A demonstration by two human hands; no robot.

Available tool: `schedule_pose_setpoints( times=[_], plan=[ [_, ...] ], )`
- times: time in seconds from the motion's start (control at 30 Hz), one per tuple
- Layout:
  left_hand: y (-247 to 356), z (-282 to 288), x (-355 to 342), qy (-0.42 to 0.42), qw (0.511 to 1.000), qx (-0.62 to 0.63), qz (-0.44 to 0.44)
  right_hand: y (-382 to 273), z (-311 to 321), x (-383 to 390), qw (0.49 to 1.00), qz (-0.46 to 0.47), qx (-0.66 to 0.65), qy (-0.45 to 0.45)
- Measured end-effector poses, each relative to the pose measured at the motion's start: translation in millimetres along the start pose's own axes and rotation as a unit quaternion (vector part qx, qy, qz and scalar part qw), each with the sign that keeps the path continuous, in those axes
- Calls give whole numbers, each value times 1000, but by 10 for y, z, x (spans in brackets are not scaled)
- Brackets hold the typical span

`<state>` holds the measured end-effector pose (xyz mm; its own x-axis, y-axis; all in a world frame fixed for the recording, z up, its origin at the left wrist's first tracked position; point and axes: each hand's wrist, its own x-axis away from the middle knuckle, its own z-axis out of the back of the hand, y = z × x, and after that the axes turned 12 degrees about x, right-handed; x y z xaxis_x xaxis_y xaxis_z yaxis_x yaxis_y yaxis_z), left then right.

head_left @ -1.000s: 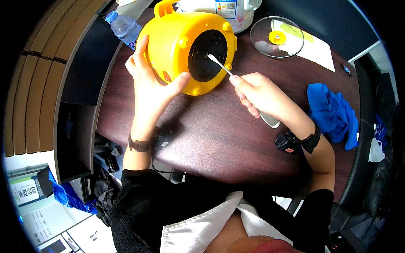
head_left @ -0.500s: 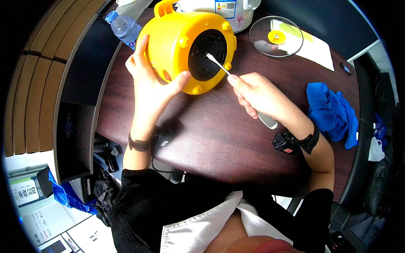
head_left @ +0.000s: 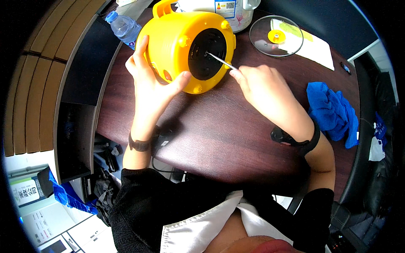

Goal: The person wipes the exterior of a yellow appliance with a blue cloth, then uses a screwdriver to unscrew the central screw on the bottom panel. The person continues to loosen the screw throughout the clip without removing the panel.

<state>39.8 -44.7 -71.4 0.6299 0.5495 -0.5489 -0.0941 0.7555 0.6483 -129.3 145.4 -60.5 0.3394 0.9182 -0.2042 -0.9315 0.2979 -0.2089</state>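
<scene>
Pinched in the right hand (head_left: 268,90) is a screwdriver (head_left: 220,60), its metal shaft let out past the thumb; the handle is hidden by the closed fingers, and its tip is set at the middle of the black base plate (head_left: 209,69) (whether it is seated in a screw cannot be told); by the left hand (head_left: 152,90), thumb and fingers spread wide, the yellow appliance (head_left: 166,40) is gripped, the thumb being laid near the bottom rim and the fingers along the side. The yellow appliance is held tipped over toward the far left of the dark wooden table (head_left: 202,126), its underside and knobbly feet turned toward the wearer and the right hand; close behind it a white appliance (head_left: 242,14) is placed, and just to its left a clear bottle (head_left: 125,28) with a blue cap is seen. Farther right, a glass lid (head_left: 276,37) with a yellow knob is laid partly over a white sheet (head_left: 318,52); beyond the right forearm a crumpled blue cloth (head_left: 331,111) is left near the table's right edge; on each wrist a dark band is worn.
</scene>
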Motion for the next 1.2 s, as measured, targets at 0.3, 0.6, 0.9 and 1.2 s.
schedule_pose_setpoints(
  times=[0.3,0.6,0.9,1.2],
  plan=[
    [52,-13,5,-8,1000,-11,-15,277,339,-208,922,173,288,192],
    [0,-17,-24,-2,1000,7,12,153,88,-18,871,-142,-411,-230],
    [16,9,-16,-1,1000,-5,8,65,-90,-29,839,-129,-455,-271],
    [39,27,3,-4,1000,-10,7,-5,15,-43,947,-92,-257,-167]
  ],
)
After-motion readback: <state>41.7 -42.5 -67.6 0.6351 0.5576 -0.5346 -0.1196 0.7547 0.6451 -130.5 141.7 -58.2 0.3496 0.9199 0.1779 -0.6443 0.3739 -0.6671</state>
